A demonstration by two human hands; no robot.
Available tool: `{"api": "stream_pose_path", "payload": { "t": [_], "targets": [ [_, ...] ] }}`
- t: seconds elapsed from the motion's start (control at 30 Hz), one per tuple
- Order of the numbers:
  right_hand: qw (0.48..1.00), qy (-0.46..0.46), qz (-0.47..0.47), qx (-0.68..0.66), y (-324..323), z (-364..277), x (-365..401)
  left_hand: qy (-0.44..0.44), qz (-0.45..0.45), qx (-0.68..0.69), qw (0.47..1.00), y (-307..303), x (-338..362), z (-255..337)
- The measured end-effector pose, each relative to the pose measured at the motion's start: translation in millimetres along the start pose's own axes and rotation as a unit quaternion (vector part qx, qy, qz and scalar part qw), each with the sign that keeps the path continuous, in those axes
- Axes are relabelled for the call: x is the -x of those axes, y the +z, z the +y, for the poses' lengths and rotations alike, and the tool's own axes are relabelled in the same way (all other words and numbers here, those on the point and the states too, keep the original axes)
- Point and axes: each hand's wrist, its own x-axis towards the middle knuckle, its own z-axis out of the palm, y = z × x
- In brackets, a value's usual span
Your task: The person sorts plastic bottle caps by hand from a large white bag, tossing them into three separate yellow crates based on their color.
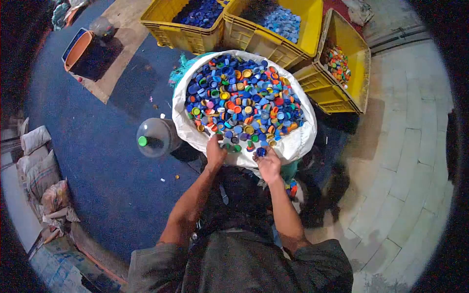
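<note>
A white sack (307, 138) with its mouth spread wide is full of mixed plastic bottle caps (244, 97), mostly blue, with orange, yellow and green ones among them. At the sack's near edge, my right hand (269, 167) pinches a dark blue bottle cap (261, 152) between thumb and fingers. My left hand (215, 154) is at the near left of the sack, its fingers curled by a few loose caps. Whatever those fingers hold, if anything, is hidden.
Behind the sack stand yellow crates: one with dark blue caps (200, 13), one with light blue caps (282, 23), and a tilted one with mixed caps (338, 66). A clear jug (159, 137) lies left. An orange-brown tub (79, 50) is farther off; stuffed sacks (41, 176) line the left.
</note>
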Motion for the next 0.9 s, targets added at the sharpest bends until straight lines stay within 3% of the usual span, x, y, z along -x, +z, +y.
{"api": "stream_pose_path", "payload": {
  "t": [0.13,0.23,0.53,0.67,0.77,0.9],
  "targets": [
    [0.994,0.020,0.009,-0.109,-13,-3,18,0.103,-0.010,-0.092,0.990,0,-11,8],
    [0.992,0.028,0.068,-0.104,-17,-3,19,0.174,-0.011,-0.120,0.977,5,-15,2],
    [0.996,0.002,0.086,0.005,-19,9,3,0.208,-0.013,-0.199,0.957,17,-27,-11],
    [0.980,-0.028,0.112,0.164,-12,12,-9,0.212,-0.035,-0.212,0.953,16,-33,-15],
    [0.943,-0.043,0.107,0.312,-7,12,-19,0.218,-0.031,-0.194,0.956,9,-32,-13],
    [0.783,-0.203,0.142,0.570,-19,14,-40,0.191,0.032,-0.029,0.981,0,-20,3]
  ]
}}
